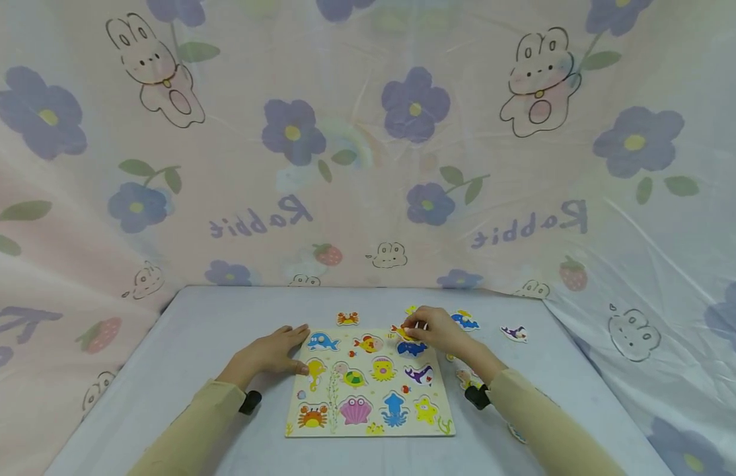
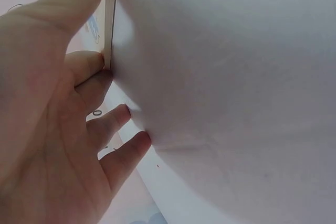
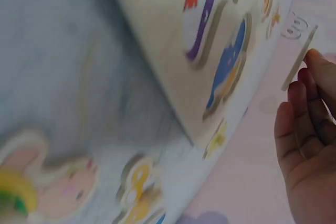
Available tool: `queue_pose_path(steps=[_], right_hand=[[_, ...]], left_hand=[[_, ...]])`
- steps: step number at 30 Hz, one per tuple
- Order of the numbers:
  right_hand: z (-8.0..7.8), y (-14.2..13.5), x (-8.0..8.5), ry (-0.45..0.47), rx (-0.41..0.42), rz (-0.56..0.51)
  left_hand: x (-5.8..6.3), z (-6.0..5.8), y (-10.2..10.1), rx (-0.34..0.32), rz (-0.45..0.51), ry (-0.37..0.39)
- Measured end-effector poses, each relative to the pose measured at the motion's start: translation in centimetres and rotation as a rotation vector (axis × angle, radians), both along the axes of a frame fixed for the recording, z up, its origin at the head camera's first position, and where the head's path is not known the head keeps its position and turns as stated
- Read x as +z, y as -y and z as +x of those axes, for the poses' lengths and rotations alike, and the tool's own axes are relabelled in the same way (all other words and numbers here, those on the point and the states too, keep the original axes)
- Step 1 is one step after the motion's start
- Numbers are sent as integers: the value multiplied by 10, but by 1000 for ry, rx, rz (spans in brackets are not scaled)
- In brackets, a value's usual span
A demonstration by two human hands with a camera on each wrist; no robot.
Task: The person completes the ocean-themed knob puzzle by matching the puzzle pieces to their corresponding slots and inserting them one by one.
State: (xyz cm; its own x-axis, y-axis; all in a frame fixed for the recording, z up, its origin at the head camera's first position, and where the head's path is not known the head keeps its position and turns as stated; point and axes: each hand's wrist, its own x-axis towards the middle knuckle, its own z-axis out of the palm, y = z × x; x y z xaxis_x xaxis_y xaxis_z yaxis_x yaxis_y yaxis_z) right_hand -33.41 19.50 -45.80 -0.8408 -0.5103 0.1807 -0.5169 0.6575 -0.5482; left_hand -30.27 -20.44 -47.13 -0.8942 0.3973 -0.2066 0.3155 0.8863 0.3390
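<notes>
A pale wooden puzzle board (image 1: pixel 349 430) printed with sea animals lies on the white table. My left hand (image 1: pixel 271 354) rests at its left side, thumb over the edge and fingers spread by the far corner. In the left wrist view, the thumb and two fingers touch the board's edge (image 2: pixel 108 35). My right hand (image 1: pixel 433 330) pinches an orange and yellow fish puzzle piece (image 1: pixel 398 330) between thumb and fingers, above the board's far right corner. The right wrist view shows that piece (image 3: pixel 301 59) edge-on. Below it, a blue whale shape (image 1: pixel 412 348) appears on the board.
Loose pieces lie around the board: a crab (image 1: pixel 347 318) behind it, a blue fish (image 1: pixel 465 320) and a purple fish (image 1: pixel 515 334) at right, a turtle (image 1: pixel 468 379) near the right wrist. A patterned curtain (image 1: pixel 356 198) hangs behind the table.
</notes>
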Motion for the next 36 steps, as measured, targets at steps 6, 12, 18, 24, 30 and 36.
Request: queue_pose_path(steps=[6,12,18,24,30,36], right_hand=[[-9,38,-10,33,53,40],[-15,62,-17,80,70,103],[-20,76,-23,95,80,154],[-22,83,-26,85,88,178],[-21,85,-24,93,66,181],[-21,86,-26,102,62,156]], left_hand=[[1,0,0,9,-1,0],[0,-1,-1,20,16,8],[-1,-1,0,23,10,10],[2,0,-2,23,24,14],[3,1,-3,22,16,0],[-1,-1,-2,34,11,9]])
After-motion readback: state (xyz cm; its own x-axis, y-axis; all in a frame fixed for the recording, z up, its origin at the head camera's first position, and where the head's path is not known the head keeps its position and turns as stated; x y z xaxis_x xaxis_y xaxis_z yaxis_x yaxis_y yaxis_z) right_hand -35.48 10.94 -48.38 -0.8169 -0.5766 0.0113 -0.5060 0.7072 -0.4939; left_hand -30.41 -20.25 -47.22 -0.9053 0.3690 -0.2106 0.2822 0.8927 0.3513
